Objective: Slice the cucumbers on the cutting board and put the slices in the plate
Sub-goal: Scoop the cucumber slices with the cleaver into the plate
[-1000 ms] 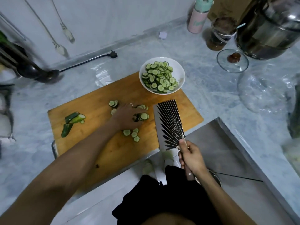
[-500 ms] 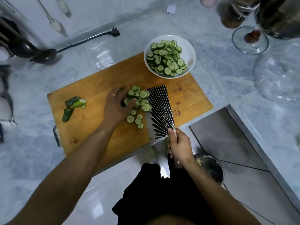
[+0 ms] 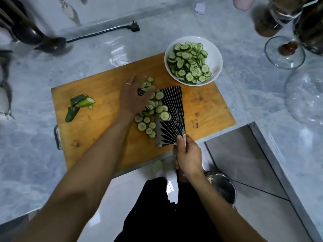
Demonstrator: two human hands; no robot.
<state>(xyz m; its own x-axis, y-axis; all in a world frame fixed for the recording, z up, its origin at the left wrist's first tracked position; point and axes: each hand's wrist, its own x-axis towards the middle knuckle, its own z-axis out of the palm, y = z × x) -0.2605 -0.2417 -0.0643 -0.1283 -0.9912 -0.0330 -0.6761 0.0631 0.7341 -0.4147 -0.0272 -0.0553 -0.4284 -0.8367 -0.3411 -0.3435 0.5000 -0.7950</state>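
My flat left hand (image 3: pixel 133 98) herds wet, slippery slices (image 3: pixel 158 109) onto the cleaver (image 3: pixel 172 117) my right hand (image 3: pixel 189 157) grips; lift level, I judge.

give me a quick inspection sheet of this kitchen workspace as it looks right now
Surface: marble counter, wooden cutting board on it.
Job's things: loose slices beside flat cleaver, some on the blade; plate holds slices; cucumber ends at board's left.
Clutter: glass lid, jar, ladle.
Grip: left hand flat against slices; right hand holds cleaver handle.
Cables: black cord with plug, unplugged.
Surroundings: metal pot below the counter.
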